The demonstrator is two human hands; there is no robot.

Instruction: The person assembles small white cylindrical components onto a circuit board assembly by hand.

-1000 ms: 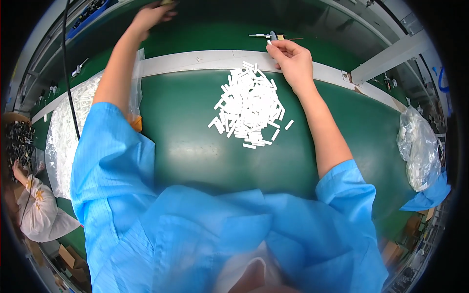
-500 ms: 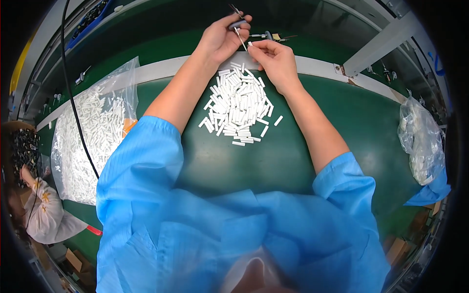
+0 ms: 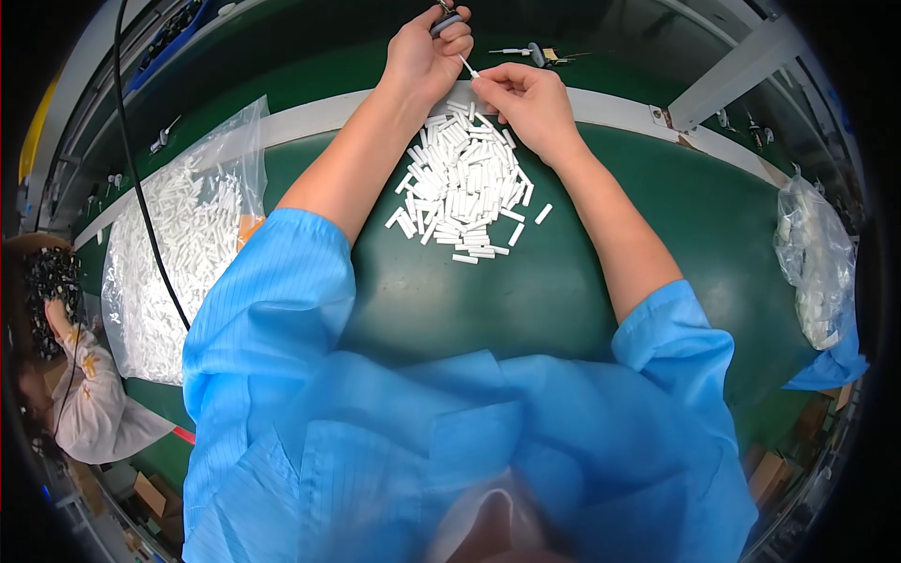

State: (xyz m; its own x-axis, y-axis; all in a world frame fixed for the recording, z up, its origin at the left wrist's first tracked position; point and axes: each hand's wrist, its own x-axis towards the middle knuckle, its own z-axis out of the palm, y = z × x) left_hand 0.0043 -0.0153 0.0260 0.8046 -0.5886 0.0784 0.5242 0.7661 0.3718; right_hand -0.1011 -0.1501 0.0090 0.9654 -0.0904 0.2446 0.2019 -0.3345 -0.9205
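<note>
My left hand is closed around a small part with a dark grey oval body and a thin metal shaft that points toward my right hand. My right hand pinches a small white tube between thumb and fingertips, at the end of that shaft. Whether the shaft sits inside the tube is too small to tell. Just below both hands, a loose pile of short white tubes lies on the green table.
A clear bag of white tubes lies at left, with a black cable hanging before it. A similar shafted part rests beyond the pale rail. At right lies a crumpled plastic bag. Another person's sleeve shows far left.
The white tube, earlier beside the shaft's tip, is now lined up with its end. Both hands appear slightly higher in the picture, and the whole view has shifted a little.
</note>
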